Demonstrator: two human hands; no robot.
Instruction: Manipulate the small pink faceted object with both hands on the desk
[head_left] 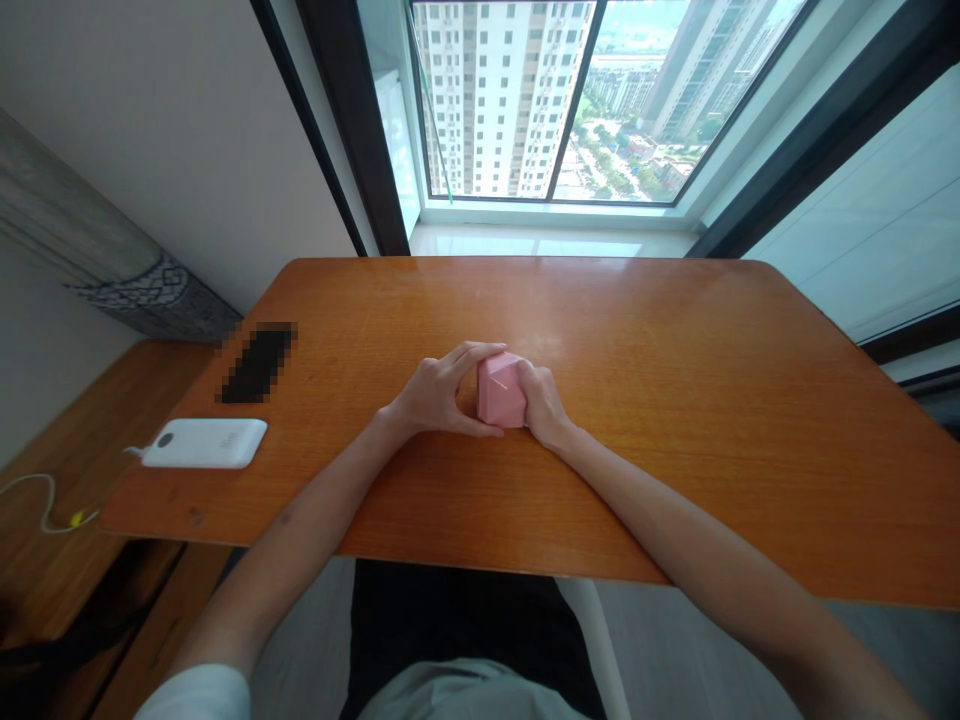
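A small pink faceted block (pixel 501 392) is held between my two hands over the middle of the wooden table. My left hand (pixel 442 392) curves round its left side, with the fingers at the far edge and the thumb along the near edge. At the right side, my right hand (pixel 546 405) grips the block, its thumb on top and its other fingers mostly hidden. A thin pale line shows on the block's upper face. Whether the block rests on the table or is slightly lifted, I cannot tell.
On the left of the wooden table (pixel 675 430) lies a white rounded device (pixel 206 443) with a cable. Beyond it is a dark, pixelated flat object (pixel 259 362). A window (pixel 555 110) stands behind the far edge; a curtain (pixel 135 250) hangs at the left.
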